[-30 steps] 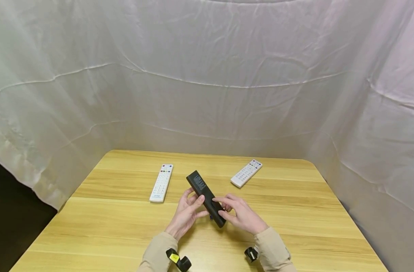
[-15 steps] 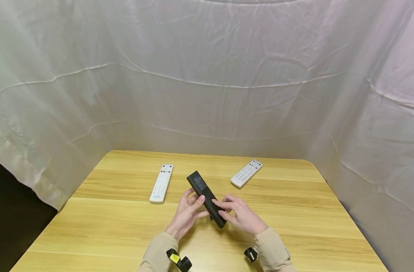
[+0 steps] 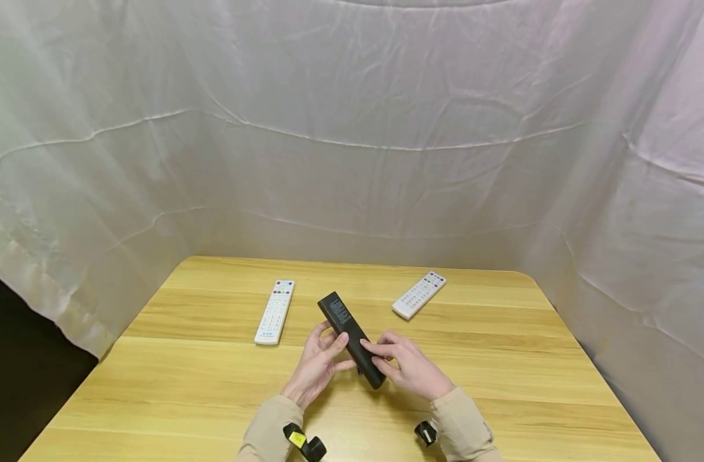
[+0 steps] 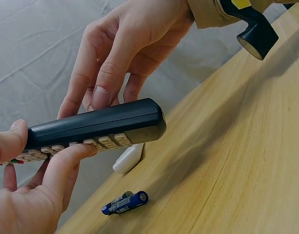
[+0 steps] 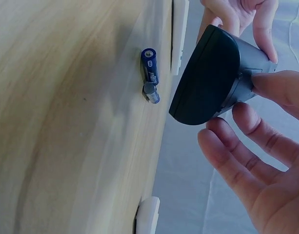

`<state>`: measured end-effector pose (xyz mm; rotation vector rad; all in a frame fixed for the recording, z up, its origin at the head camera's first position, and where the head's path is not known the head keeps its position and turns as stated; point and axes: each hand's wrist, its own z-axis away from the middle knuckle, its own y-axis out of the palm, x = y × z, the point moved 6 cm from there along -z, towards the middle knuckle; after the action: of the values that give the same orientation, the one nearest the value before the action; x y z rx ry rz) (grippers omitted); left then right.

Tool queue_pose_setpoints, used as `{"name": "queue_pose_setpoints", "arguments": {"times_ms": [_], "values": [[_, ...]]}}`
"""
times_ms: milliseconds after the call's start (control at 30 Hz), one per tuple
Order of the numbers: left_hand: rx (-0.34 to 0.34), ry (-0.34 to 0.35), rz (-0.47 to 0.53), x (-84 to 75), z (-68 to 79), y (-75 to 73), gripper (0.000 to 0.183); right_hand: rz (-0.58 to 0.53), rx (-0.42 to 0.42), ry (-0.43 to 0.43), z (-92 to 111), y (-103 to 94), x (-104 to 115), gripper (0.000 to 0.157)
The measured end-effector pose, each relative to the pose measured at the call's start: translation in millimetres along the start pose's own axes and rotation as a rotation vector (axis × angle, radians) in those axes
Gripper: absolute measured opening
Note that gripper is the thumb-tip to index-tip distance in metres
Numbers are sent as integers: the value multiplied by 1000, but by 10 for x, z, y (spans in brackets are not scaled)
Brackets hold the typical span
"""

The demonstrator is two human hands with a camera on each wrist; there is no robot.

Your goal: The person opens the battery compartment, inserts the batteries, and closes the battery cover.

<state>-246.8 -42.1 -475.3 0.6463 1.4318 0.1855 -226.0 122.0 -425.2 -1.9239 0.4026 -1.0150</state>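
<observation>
A black remote control (image 3: 337, 311) is held back side up, slanting across the middle of the head view. My left hand (image 3: 314, 367) grips its left side, with the thumb on the back and fingers underneath. My right hand (image 3: 415, 369) holds the nearer half, thumb and index finger on the back cover. In the left wrist view the pale buttons (image 4: 108, 141) face down. Two blue batteries (image 5: 149, 68) lie on the table below it in the right wrist view; the remote mostly hides them from the head camera.
One white remote control (image 3: 274, 312) lies to the left on the wooden table (image 3: 172, 385), another white remote (image 3: 419, 295) at the back right. A pale curtain (image 3: 352, 179) surrounds the table's back and sides. Both sleeves carry a small black wrist camera (image 3: 425, 433).
My right index finger has bent and shifted slightly on the back cover. The left hand and the black remote have hardly moved; the white remotes stay put.
</observation>
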Motion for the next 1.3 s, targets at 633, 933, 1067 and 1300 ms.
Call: {"name": "queue_pose_setpoints", "arguments": {"times_ms": [633, 933, 1067, 1300], "values": [[-30, -15, 5, -3, -8, -16, 63, -33, -38, -19, -4, -2, -19, 39], [-71, -9, -47, -26, -12, -26, 61, -65, -69, -39, -6, -5, -12, 39], [-92, -7, -66, -37, -17, -33, 60, -76, -73, -34, -5, -10, -10, 40], [-127, 4, -121, -67, -26, -50, 63, -74, -106, -54, -5, -29, -7, 40]]}}
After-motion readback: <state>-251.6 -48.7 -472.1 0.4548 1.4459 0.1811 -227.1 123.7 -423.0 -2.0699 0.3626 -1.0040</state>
